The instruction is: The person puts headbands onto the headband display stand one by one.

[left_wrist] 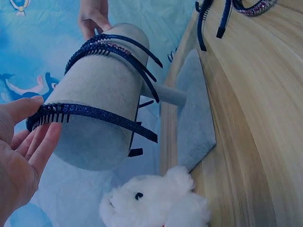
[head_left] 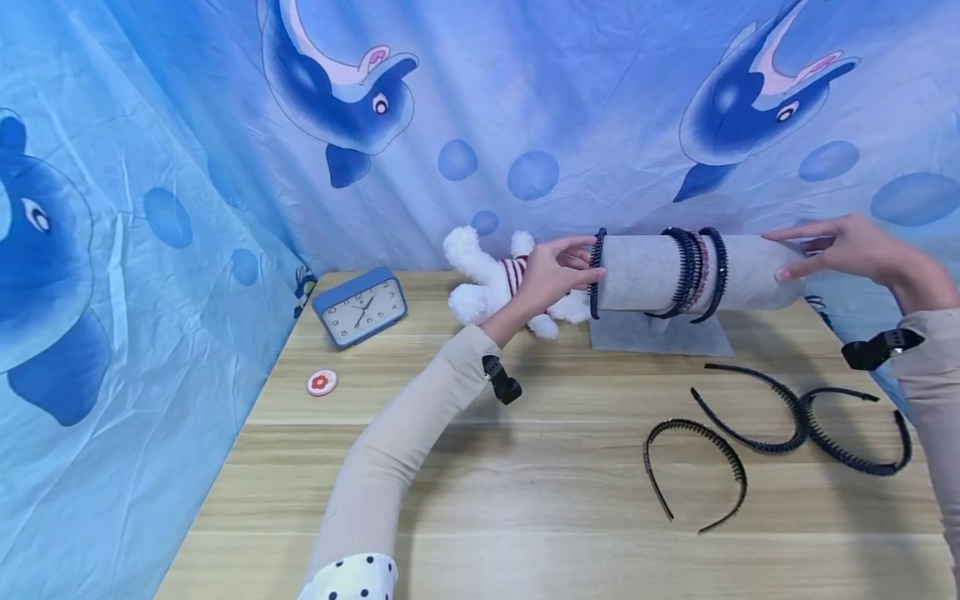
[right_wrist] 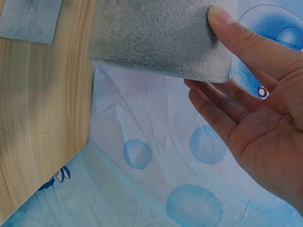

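Left hand [head_left: 551, 271] pinches a headband [left_wrist: 97, 113], right hand [head_left: 855, 248] grips grey roll [head_left: 633, 271]; clock [head_left: 363, 310] shows numerals [head_left: 344, 333].

Table [head_left: 487, 517]: wood-grained, smooth, faintly satin.
Display stand [head_left: 637, 275] at one o'clock on it: short-napped cloth, soft and matt from where I'm standing.
End headband [left_wrist: 94, 112]: glittery outside, plastic-looking comb teeth beneath.
Pink headband [head_left: 703, 271]: rough, sparkly.
Loose headband [head_left: 682, 423] at three o'clock: plastic-looking, toothed.
Toy [head_left: 483, 292] at twelve o'clock: fluffy plush, knit-looking striped top.
Clock [head_left: 363, 308] at ten o'clock: smooth, plastic-looking case.
Curtain [head_left: 562, 100]: thin, creased material, slight sheen.
Sleeves [head_left: 390, 442]: smooth matt cloth.
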A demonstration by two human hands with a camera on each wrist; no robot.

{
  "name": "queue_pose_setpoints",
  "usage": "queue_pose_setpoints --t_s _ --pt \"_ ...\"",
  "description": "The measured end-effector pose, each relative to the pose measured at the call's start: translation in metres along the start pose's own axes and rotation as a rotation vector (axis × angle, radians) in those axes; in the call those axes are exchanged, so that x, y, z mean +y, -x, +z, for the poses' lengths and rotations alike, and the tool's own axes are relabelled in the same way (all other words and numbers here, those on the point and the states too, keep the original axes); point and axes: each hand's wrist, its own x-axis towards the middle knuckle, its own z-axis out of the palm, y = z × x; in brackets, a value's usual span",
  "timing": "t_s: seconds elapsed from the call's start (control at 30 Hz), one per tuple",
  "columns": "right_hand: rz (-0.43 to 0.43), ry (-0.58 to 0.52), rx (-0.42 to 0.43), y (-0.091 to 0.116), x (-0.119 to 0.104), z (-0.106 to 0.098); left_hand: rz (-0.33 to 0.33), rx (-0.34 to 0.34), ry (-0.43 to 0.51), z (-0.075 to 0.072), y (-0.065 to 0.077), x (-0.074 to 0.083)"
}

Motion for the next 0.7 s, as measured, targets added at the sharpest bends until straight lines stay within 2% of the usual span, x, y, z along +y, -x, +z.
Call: queue_pose_setpoints --t_s 0.3,0.53,0.7 --pt "0.002 0.004 -0.012 0.0005 -0.001 -0.0019 -0.015 -0.019 -0.012 0.0082 -0.004 0.0058" --pt "-0.002 0.005 -0.017 0.0001 -0.0014 -0.0031 0.015 -0.038 -0.074 0.0075 -0.0049 0.0074" --pt "-0.001 0.009 -0.02 -0.0003 -0.0009 -0.0029 0.036 -0.079 -0.101 0.0042 -0.0062 0.0064"
